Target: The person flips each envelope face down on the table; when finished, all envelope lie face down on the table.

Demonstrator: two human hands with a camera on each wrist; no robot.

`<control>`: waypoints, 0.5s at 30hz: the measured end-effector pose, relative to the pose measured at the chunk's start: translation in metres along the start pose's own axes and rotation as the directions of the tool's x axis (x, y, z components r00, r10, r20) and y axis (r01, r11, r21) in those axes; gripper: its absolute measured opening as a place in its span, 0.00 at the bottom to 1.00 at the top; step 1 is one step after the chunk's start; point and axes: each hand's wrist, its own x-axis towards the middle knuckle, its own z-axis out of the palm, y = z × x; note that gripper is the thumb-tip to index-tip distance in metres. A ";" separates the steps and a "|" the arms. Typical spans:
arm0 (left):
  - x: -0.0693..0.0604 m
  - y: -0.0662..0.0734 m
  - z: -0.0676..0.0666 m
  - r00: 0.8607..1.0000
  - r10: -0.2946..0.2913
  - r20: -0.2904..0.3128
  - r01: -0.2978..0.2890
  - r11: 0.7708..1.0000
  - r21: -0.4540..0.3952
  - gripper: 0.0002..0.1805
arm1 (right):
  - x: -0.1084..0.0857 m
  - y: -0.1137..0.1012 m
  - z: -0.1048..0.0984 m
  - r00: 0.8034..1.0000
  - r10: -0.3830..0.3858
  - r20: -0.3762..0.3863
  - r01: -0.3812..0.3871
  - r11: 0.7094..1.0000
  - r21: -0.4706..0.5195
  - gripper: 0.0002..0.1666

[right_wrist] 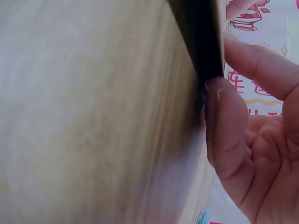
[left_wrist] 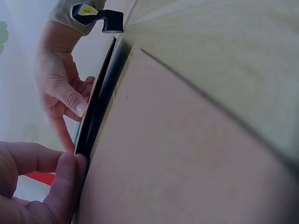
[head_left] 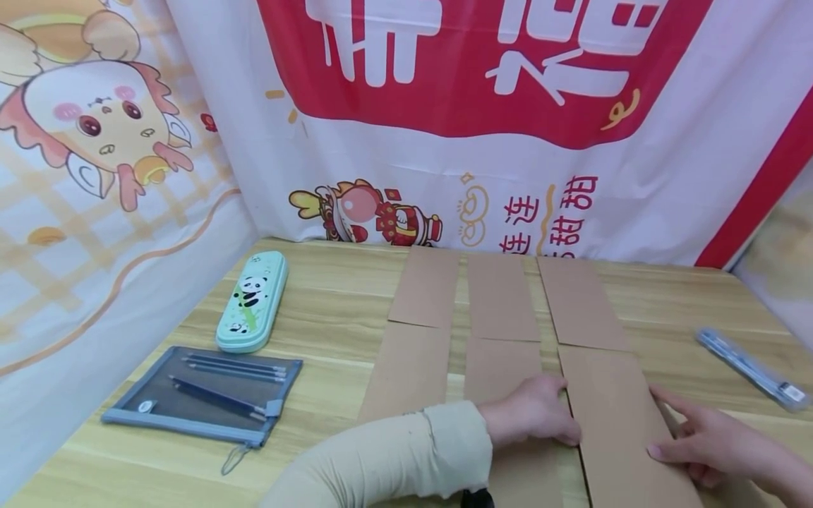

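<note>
Several flat brown kraft-paper rectangles lie in three columns on the wooden table. At the front of the right column is a brown rectangle (head_left: 625, 416) held by both hands along its long edges, its side slightly raised off the surface in the left wrist view. My left hand (head_left: 533, 413) pinches its left edge, thumb and fingers meeting there (left_wrist: 46, 186). On the opposite edge my right hand (head_left: 718, 441) grips it between thumb and fingers (right_wrist: 257, 135). The left forearm crosses over the front rectangles (head_left: 409, 367) of the other columns, partly hiding them.
A mint pencil case (head_left: 252, 303) with a panda picture stands at the left. Before it lies a grey mesh zip pouch (head_left: 152, 395) with several pens on it. A blue slim packet (head_left: 752, 367) is at the right. Printed cloth (head_left: 381, 155) hangs behind the table.
</note>
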 end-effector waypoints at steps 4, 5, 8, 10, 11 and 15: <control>-0.001 0.000 -0.001 0.999 -0.009 0.035 0.012 0.998 -0.065 0.39 | 0.000 0.001 0.000 1.000 0.003 -0.002 -0.003 1.000 -0.004 0.58; -0.001 0.001 -0.001 0.999 -0.018 0.046 0.022 0.995 -0.094 0.40 | 0.000 0.002 0.000 1.000 0.001 0.001 -0.001 1.000 -0.003 0.59; -0.003 0.001 -0.002 0.997 -0.026 0.066 0.037 0.986 -0.164 0.41 | 0.001 0.003 0.000 1.000 0.014 0.001 -0.014 1.000 -0.019 0.60; -0.005 0.002 -0.004 0.998 -0.026 0.062 0.037 0.984 -0.174 0.41 | 0.001 0.004 0.000 1.000 0.017 0.001 -0.017 0.999 -0.034 0.59; -0.006 0.003 -0.005 0.998 -0.023 0.057 0.032 0.984 -0.175 0.40 | 0.001 0.004 0.001 0.999 0.032 -0.010 -0.032 0.998 -0.048 0.59; -0.014 0.004 -0.015 0.999 0.028 0.024 -0.024 0.986 -0.166 0.41 | 0.000 -0.003 0.001 0.996 0.039 -0.084 -0.048 0.993 -0.106 0.56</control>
